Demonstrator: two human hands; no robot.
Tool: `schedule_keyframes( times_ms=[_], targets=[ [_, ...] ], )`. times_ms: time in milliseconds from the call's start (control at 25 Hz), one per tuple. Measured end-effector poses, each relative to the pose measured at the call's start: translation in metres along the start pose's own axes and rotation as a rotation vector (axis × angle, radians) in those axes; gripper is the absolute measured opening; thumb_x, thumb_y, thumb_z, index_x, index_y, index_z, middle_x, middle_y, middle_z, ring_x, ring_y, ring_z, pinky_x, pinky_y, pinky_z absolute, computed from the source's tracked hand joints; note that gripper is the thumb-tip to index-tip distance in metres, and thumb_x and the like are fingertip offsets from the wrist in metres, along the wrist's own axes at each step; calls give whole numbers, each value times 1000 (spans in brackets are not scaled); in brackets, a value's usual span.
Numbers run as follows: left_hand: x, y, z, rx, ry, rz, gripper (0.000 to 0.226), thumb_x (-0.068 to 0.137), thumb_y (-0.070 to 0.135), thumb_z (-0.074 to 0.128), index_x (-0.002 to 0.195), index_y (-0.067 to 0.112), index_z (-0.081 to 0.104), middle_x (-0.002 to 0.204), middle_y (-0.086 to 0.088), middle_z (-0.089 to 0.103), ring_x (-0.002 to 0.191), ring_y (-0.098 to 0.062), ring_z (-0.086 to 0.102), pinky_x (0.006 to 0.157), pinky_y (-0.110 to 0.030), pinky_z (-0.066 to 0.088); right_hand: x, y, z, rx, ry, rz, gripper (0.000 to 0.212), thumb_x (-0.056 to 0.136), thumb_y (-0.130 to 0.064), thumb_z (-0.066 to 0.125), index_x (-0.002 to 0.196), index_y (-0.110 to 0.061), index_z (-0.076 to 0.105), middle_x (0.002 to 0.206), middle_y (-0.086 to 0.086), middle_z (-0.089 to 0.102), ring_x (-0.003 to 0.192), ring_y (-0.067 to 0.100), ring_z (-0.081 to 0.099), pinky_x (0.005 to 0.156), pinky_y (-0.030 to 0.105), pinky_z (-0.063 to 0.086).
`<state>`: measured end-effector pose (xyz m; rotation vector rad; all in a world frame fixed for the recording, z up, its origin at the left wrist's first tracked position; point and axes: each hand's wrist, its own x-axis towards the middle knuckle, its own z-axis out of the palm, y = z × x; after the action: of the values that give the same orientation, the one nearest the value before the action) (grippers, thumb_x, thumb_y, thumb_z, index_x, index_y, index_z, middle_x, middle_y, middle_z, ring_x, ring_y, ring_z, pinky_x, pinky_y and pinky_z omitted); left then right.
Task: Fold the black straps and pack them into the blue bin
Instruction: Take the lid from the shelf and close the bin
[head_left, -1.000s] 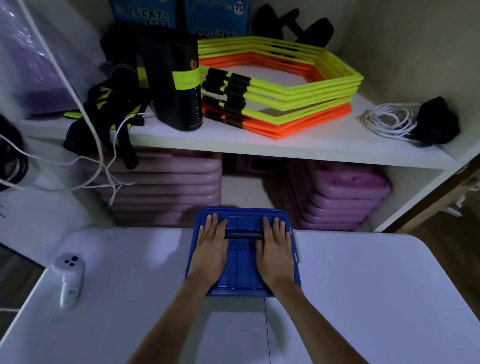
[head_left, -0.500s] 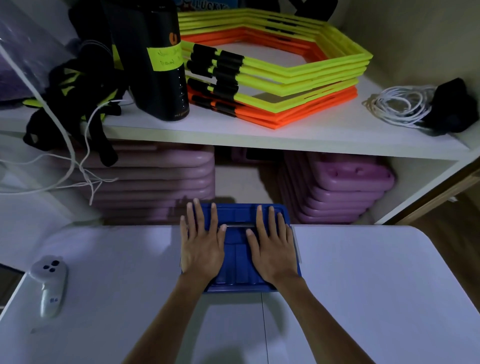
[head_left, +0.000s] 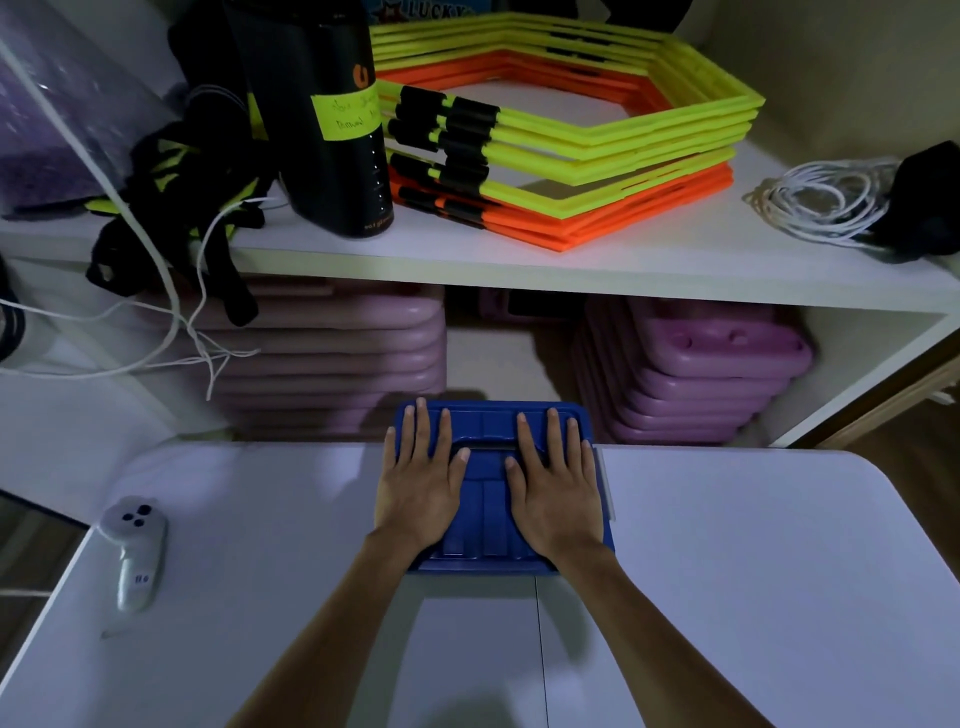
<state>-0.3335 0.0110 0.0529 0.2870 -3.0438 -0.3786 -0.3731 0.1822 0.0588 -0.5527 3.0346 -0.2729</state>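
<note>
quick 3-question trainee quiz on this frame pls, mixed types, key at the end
1. True or false: both hands lie flat, palms down, on the lid of the blue bin.
2. Which object lies on the white table left of the bin? A) white handheld controller B) coil of white cord C) black bottle
3. Fill in: the black and yellow straps sit on the ____, beside the black bottle, not in the bin.

Key
1. True: left hand and right hand rest open on the lid.
2. A: the controller; the cord is on the shelf.
3. shelf
</note>
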Motion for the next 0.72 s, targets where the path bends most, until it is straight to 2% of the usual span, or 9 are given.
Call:
schedule_keyframes(
  times_ms=[80, 160, 240, 320, 440, 520, 600, 640, 720],
  targets=[
    [-3, -17, -6, -276, 117, -82, 70, 94, 58, 12, 152, 17, 8, 158, -12, -9, 146, -25, -12, 120, -43, 4, 0, 1, -2, 12, -5, 3, 68, 91, -57, -9, 154, -31, -13, 162, 9, -18, 147, 28, -22, 118, 40, -15],
    [-11, -39, -11, -480, 143, -341, 81, 91, 59, 42, 152, 19, 7, 160, -10, 0, 147, -25, -2, 119, -44, 9, 1, 1, 0, 23, 6, 2, 67, 92, -58, -7, 154, -31, -12, 162, 9, -17, 148, 30, -21, 120, 42, -12],
    [-21, -50, -11, -803, -115, -598, 101, 80, 67, 54, 152, 21, 0, 158, -8, 14, 145, -27, 17, 116, -45, 22, 1, 0, 3, 1, 9, -8, 66, 95, -56, -3, 154, -30, -11, 163, 10, -14, 148, 31, -18, 121, 44, -10],
    [-27, -49, -12, -1173, -298, -632, 104, 70, 74, 60, 149, 19, 22, 144, -7, 45, 126, -25, 51, 104, -44, 44, 1, 1, 4, -12, 19, -5, 65, 96, -55, -1, 155, -30, -10, 163, 11, -13, 149, 32, -16, 121, 44, -10],
    [-26, -43, -15, -1385, -260, -544, 54, 84, 57, 59, 123, 18, 59, 114, -7, 69, 103, -25, 67, 91, -44, 54, 0, 1, 4, -16, 26, -16, 64, 97, -54, 1, 155, -29, -8, 163, 11, -12, 149, 32, -16, 120, 44, -9],
    [-22, -34, -14, -1177, -84, -494, 38, 97, 35, 48, 131, 17, 52, 114, -8, 67, 102, -28, 65, 90, -43, 53, 0, 2, 5, -24, 27, -17, 64, 97, -54, 1, 155, -29, -9, 163, 11, -12, 149, 32, -16, 120, 44, -10],
    [-21, -24, -11, -851, -13, -465, 50, 101, 27, 36, 148, 15, 24, 129, -16, 56, 107, -30, 58, 91, -39, 49, 0, 1, 4, -16, 35, -16, 65, 96, -54, -1, 155, -28, -7, 163, 12, -11, 149, 32, -15, 121, 44, -8],
    [-22, -20, -9, -684, 2, -443, 55, 102, 23, 31, 151, 14, 10, 142, -20, 42, 123, -33, 48, 99, -38, 42, 0, 1, 5, -14, 38, -17, 65, 96, -55, -2, 155, -28, -7, 163, 12, -10, 149, 32, -15, 121, 45, -8],
    [-26, -18, -5, -426, 29, -331, 56, 102, 18, 24, 150, 7, -4, 159, -17, 4, 147, -29, 5, 119, -37, 11, 0, 0, 4, -20, 18, -12, 66, 95, -54, -5, 155, -29, -10, 163, 11, -14, 148, 32, -18, 120, 44, -10]
  ],
)
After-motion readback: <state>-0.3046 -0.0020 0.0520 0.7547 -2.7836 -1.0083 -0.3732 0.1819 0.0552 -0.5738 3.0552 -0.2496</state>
